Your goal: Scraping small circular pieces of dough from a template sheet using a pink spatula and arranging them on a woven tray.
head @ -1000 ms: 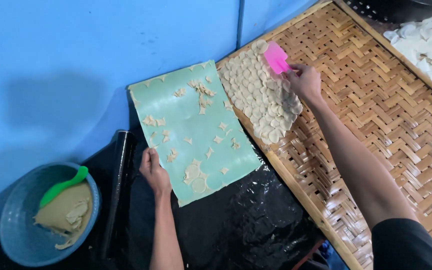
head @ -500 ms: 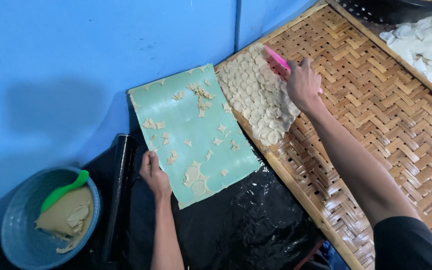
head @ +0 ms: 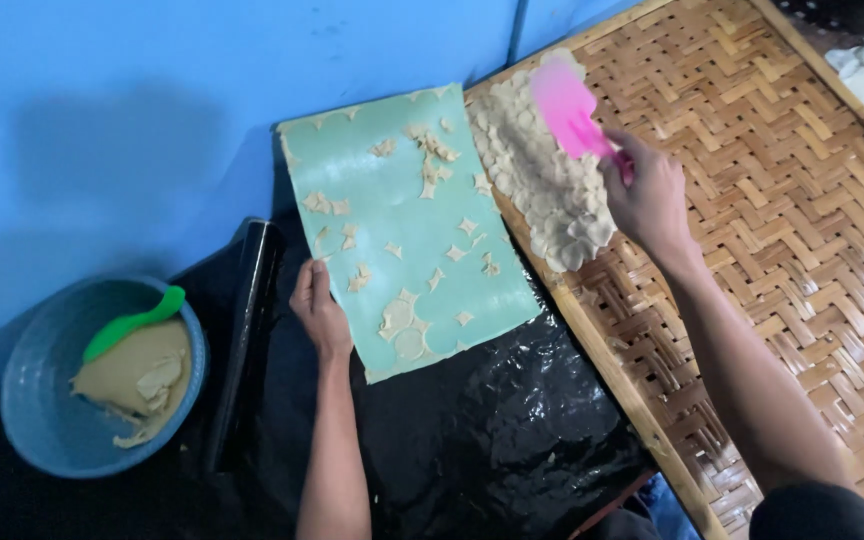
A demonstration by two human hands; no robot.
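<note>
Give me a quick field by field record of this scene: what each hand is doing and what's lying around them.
left hand: flat on the left edge of the green mat
right hand: holds a pink scraper over the dough rounds
dough rounds: overlapping patch on the woven bamboo tray
green mat: dotted with dough scraps, on black plastic sheet
blue bowl: at the left, holds dough and a green spatula

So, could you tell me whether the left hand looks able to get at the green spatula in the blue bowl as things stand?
Probably yes. The left hand rests on the green sheet's edge, holding nothing, and the green spatula lies uncovered in the blue bowl on that same side; only a dark rod lies between, flat.
</note>
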